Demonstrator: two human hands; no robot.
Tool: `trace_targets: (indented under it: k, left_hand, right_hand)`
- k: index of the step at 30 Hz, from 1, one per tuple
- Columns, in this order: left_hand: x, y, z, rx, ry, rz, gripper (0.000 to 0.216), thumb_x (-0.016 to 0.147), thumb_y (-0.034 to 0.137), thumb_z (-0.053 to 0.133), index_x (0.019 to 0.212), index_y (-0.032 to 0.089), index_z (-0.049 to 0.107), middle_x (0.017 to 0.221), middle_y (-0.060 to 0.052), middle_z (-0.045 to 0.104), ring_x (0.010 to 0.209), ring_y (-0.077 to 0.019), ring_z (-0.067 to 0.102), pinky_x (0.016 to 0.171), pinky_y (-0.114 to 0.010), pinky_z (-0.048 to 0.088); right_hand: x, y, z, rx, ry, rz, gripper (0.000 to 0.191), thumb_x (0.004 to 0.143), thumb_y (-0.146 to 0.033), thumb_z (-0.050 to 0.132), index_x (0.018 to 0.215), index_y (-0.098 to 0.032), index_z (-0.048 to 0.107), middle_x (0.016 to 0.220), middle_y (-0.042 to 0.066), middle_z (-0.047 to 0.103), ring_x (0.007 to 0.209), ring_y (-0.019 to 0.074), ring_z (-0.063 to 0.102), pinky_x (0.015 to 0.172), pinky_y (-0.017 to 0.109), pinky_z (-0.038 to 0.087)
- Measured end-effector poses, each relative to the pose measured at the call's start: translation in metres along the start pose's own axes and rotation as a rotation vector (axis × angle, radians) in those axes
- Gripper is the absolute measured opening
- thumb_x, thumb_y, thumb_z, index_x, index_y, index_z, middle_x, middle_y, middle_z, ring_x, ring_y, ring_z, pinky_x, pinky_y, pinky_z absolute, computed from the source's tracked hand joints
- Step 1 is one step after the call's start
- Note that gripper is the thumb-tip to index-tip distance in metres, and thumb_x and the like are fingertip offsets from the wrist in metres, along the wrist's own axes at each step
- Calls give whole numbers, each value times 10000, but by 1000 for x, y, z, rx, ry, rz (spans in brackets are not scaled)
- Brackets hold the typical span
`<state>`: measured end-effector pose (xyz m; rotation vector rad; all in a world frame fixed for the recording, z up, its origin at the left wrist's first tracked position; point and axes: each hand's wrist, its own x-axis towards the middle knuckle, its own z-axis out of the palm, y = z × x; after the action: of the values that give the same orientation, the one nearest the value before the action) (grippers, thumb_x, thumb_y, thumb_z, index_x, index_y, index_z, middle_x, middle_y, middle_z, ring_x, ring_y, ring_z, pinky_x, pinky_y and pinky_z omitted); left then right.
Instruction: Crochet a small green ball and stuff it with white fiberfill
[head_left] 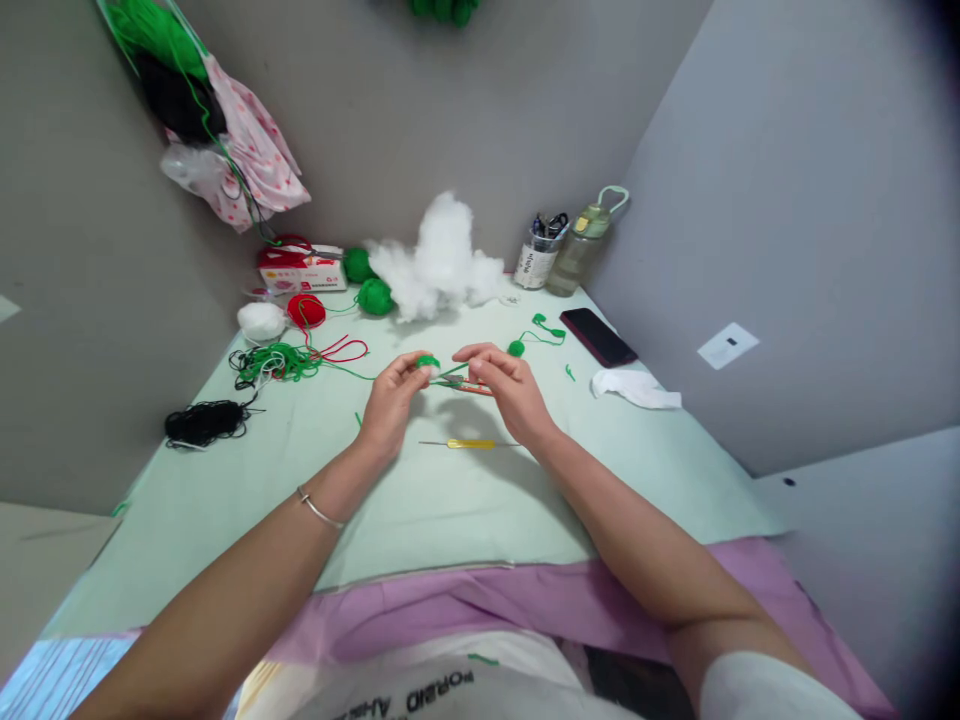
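My left hand (391,400) pinches a small green crocheted piece (427,361) with a bit of white showing at its edge. In my right hand (513,388) are orange-handled scissors (475,387), their metal blades pointing left at the piece. A green yarn strand (453,372) runs between the two hands by the blades; whether the blades touch it I cannot tell. Below the hands, a yellow-handled crochet hook (471,444) lies flat on the pale green table cover (465,510). Beyond my right hand rests a small green ball (516,348) with a yarn tail.
White stuffing (442,262) is heaped at the back beside green yarn balls (375,296). Tangled green yarn (281,362), red yarn (306,310) and black yarn (206,424) lie left. A phone (598,337), white cloth (636,389), pen cup (535,258) and bottle (577,252) are right.
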<state>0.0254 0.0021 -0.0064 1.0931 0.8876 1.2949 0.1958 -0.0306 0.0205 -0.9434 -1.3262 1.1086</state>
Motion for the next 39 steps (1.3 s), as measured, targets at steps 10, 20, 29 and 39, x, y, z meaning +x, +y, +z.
trace_targets:
  k: [10,20,29,39]
  left_hand:
    - [-9,-6,7,57,-70,53,253,772,313,783,957,206,647,851,15,676,809,-150,626,819,-293,484]
    - [-9,-9,5,72,-158,38,307,803,364,783,994,202,605,882,4,681,752,-149,680,800,-316,538]
    - [-7,-7,1,54,-183,-6,341,761,364,818,916,193,566,816,5,711,723,-150,703,776,-312,544]
    - [4,-24,4,78,-36,16,277,695,196,788,778,208,524,639,78,595,539,-89,582,577,-223,470]
  right_hand:
    - [2,8,-2,-275,-59,155,345,857,-528,662,946,-196,646,677,-28,617,606,122,482,603,264,371]
    - [0,8,-2,-515,-85,158,443,899,-568,586,742,-161,664,601,-48,476,600,108,357,592,269,266]
    - [-5,5,3,-670,-52,88,338,926,-433,573,689,-191,581,566,-66,383,581,111,325,602,271,239]
    - [-7,7,16,-795,-136,-3,164,906,-212,482,793,-211,601,770,16,623,726,166,500,716,278,319]
